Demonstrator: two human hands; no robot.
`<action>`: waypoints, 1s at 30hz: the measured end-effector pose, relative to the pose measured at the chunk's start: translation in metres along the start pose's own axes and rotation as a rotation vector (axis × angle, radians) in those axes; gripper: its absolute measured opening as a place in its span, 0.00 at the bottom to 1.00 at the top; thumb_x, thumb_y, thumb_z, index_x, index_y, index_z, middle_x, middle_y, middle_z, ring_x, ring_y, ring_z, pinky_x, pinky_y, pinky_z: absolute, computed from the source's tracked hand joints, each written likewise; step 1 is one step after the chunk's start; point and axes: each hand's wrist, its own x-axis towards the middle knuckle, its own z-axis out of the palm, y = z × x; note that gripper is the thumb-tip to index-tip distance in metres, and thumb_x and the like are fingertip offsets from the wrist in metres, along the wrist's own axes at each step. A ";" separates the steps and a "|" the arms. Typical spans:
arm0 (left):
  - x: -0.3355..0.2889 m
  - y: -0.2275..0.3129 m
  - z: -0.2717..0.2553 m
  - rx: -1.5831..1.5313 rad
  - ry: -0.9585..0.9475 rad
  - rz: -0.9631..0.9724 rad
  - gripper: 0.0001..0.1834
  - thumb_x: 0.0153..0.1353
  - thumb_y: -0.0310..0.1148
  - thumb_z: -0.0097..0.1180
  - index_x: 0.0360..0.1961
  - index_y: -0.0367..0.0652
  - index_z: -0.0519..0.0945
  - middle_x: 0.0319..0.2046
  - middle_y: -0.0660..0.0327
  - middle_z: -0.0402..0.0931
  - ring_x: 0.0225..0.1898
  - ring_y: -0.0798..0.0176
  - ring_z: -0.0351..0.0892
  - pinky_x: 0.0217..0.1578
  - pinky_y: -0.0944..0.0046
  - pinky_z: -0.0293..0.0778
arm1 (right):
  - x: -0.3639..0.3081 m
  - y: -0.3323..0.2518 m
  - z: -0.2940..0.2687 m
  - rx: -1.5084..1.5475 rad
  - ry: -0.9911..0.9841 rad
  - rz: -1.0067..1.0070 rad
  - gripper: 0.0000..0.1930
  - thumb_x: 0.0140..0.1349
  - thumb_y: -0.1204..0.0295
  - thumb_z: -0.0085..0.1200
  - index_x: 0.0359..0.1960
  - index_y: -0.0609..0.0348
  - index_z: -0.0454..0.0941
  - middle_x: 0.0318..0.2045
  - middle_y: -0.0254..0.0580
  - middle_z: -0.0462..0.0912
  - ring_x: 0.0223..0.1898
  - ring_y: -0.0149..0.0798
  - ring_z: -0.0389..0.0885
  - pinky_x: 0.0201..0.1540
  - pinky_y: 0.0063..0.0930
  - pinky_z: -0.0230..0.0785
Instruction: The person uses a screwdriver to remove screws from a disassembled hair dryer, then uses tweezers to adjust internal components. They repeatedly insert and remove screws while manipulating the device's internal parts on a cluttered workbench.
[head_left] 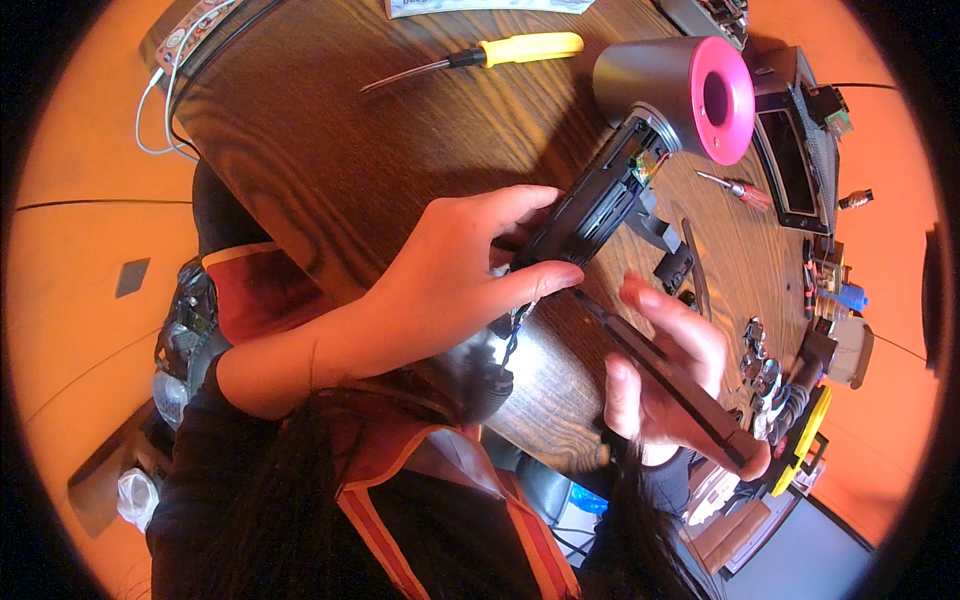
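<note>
2 hands work a half-stripped hair dryer (668,95): left hand (450,275) pinches its opened handle (590,205), right hand (665,375) holds the removed cover strip (670,375), reassembly undone.

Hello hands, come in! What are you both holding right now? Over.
Left hand grips hair dryer handle, casing open. Right hand holds long dark cover strip. Yellow screwdriver lies apart on table.

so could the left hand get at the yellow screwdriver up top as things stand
Probably not at once: the left hand grips the hair dryer's open handle. The bare table up to the yellow screwdriver looks unobstructed.
</note>
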 end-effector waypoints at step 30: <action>0.000 0.000 0.001 -0.003 -0.001 0.005 0.18 0.51 0.30 0.60 0.42 0.34 0.73 0.32 0.57 0.78 0.34 0.70 0.77 0.35 0.68 0.74 | -0.005 -0.014 -0.006 0.107 -0.005 0.138 0.16 0.51 0.82 0.56 0.42 0.72 0.66 0.36 0.57 0.77 0.42 0.44 0.78 0.46 0.29 0.70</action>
